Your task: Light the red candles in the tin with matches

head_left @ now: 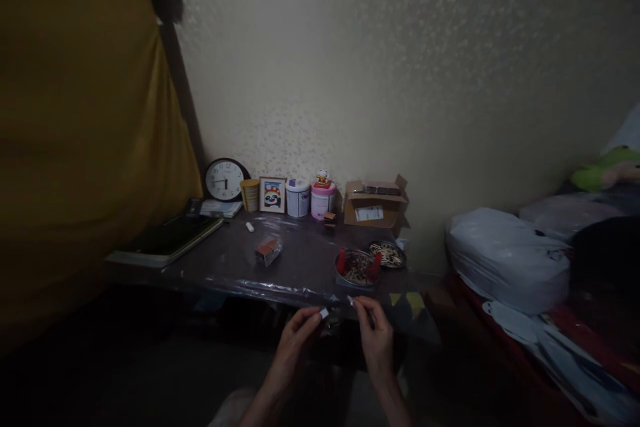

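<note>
My left hand (296, 341) is closed in a pinch on a small white piece (324, 313) just past the table's front edge. My right hand (374, 333) pinches a small whitish bit (351, 301), too small to name. Something clear and shiny, perhaps plastic film (332, 325), shows between the hands, and I cannot tell which hand it hangs from. Beyond my right hand stands a round tray (357, 278) of small dark and pale bits with red upright parts. A second round tray (388, 264) behind it holds thin pale sticks.
On the dark plastic-covered table (215, 267) lies a clear-wrapped reddish block (269, 251). A clock (225, 180), yellow cup (250, 195), framed picture (273, 195), two canisters (298, 200) and an open cardboard box (375, 207) line the wall. White bags (505, 257) sit at right.
</note>
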